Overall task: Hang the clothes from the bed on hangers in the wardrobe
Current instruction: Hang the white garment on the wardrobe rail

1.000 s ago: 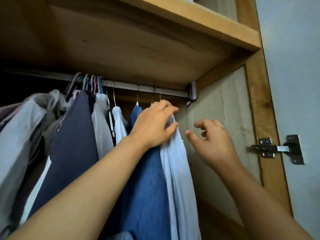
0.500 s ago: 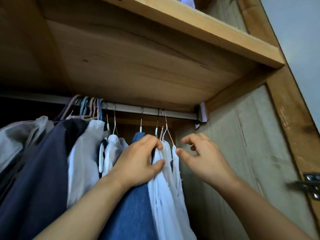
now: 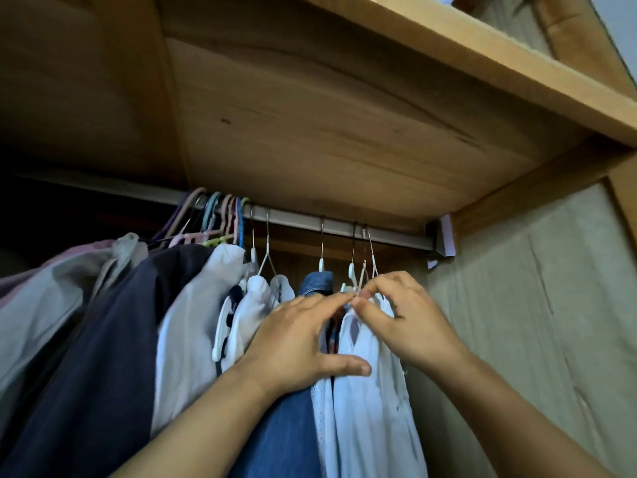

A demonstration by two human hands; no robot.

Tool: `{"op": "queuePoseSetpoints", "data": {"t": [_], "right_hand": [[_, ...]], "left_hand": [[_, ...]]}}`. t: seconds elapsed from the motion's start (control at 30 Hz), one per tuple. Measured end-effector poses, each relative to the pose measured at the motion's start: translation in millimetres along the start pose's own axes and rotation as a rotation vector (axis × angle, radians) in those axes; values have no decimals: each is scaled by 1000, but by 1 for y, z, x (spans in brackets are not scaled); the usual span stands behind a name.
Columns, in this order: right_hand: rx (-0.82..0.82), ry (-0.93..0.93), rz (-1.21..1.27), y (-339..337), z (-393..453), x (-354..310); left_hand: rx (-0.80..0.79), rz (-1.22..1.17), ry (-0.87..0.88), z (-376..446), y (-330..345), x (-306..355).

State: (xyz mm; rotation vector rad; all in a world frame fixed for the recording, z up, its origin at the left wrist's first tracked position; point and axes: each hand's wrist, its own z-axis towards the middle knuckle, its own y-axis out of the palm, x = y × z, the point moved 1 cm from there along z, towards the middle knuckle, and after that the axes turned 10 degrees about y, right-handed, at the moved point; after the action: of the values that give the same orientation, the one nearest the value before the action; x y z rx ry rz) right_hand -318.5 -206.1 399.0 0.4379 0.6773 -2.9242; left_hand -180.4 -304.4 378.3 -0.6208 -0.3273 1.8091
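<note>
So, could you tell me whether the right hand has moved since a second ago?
Yes. The right hand has moved left, away from the wardrobe's side wall, to the white shirt's collar beside the left hand.
</note>
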Motion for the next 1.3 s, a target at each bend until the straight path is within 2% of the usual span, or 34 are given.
{"op": "queuePoseSetpoints", "data": {"t": [0.1,0.2,0.37,0.57,0.7,0.83,0.97,1.13,1.3], "right_hand": [[52,45,51,-7,5,6],[17,147,156,-12,12,11],[-255,315,361,-10,20,15],[-418,341,388,-15,28,20],[-390,338,539,-13,32,31],[-311,270,579,-17,34,38],[-295,242,611,-24,43,38],[-259,251,575,-23,42,39],[-276,242,526,-27,42,36]], "left_hand": [[-10,84,26,1,3,0],[-9,146,35,2,6,0],[-13,180,39,6,10,6],[15,260,91,8,16,13],[119,271,132,9,26,12],[22,208,68,3,28,10],[68,138,79,5,31,6],[243,135,143,8,45,1],[333,103,204,10,50,1]]}}
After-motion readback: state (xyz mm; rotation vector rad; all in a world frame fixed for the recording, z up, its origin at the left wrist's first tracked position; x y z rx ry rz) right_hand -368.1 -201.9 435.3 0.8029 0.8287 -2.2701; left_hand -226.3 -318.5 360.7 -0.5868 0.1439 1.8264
